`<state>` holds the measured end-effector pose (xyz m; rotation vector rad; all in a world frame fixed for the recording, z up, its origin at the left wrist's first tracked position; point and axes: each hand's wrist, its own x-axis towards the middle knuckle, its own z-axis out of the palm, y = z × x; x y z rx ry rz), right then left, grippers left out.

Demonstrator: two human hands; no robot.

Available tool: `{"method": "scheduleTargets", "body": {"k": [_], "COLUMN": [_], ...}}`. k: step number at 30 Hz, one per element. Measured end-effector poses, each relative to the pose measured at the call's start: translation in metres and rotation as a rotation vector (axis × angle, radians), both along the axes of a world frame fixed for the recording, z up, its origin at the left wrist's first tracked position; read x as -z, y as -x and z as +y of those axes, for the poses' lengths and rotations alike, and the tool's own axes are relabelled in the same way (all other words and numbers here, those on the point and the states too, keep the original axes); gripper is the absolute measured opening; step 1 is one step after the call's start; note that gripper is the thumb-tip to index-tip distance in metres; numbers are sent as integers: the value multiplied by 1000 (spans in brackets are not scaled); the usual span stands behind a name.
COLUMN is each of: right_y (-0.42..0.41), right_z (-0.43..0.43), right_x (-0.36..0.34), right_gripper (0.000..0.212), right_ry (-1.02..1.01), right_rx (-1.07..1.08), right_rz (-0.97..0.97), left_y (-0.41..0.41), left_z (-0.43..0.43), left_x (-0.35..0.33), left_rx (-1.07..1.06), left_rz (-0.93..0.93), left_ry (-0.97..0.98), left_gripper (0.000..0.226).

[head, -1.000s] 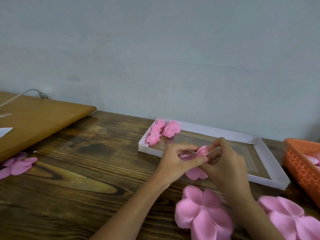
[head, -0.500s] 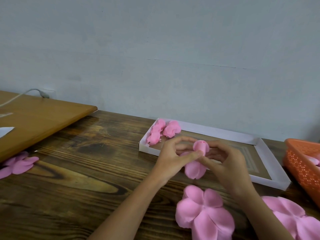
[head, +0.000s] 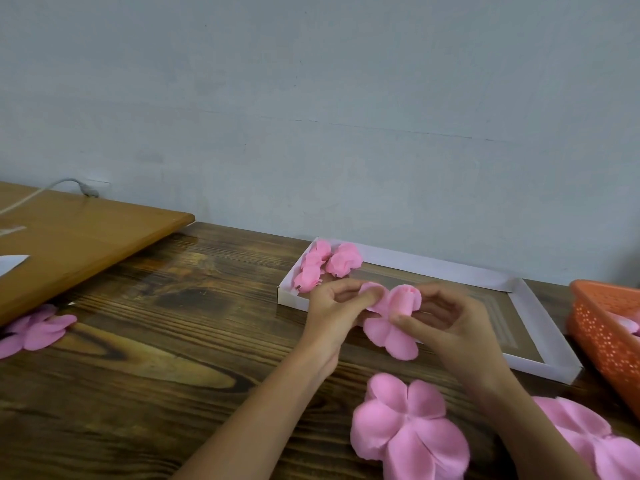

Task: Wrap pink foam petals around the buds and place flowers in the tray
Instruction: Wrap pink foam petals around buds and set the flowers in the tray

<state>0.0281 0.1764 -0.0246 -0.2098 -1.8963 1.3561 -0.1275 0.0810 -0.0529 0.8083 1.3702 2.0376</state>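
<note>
Holding the bud [head: 405, 299] above the surface [head: 173, 323], near the tray [head: 433, 266], handy for setting down beside the finished flowers [head: 325, 266]. Pinching a petal [head: 372, 292] with the left hand [head: 332, 310], gripping the bud's base with the right hand [head: 453, 327], likely stopping foam springing open.

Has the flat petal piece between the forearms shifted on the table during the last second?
No. The flat petal piece sits at the same spot below the white tray's near wall as before.
</note>
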Motion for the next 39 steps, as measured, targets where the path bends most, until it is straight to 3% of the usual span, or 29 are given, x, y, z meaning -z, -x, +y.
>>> {"method": "scheduleTargets", "body": {"k": [6, 14, 19, 23, 27, 30, 33, 35, 39], "right_y": [-1, -2, -3, -2, -3, -4, -4, -3, -1], "right_z": [-1, -11, -9, -5, -3, -1, 0, -2, -7], "right_x": [-1, -7, -7, -7, -10, -11, -11, -11, -10], "right_gripper": [22, 23, 21, 33, 28, 28, 33, 35, 30], "right_ry": [-58, 9, 68, 118, 187, 232, 192, 114, -37], "right_rx": [9, 77, 61, 94, 158, 177, 152, 133, 120], "right_rz": [-71, -104, -57, -19, 89, 138, 93, 32, -15], "left_y": [-8, -13, -12, -10, -3, 1, 2, 0, -8], "left_z": [0, -4, -7, -7, -6, -3, 0, 2, 2], "left_x": [-5, -12, -15, -15, -11, -2, 1, -1, -5], "left_rx": [17, 51, 60, 88, 157, 192, 163, 125, 40], "left_rz": [74, 199, 143, 150, 182, 71, -102, -157, -41], "left_ry": [-109, -153, -150, -155, -22, 38, -28, -73, -69], "left_gripper": [23, 15, 34, 39, 39, 25, 11, 14, 26]}}
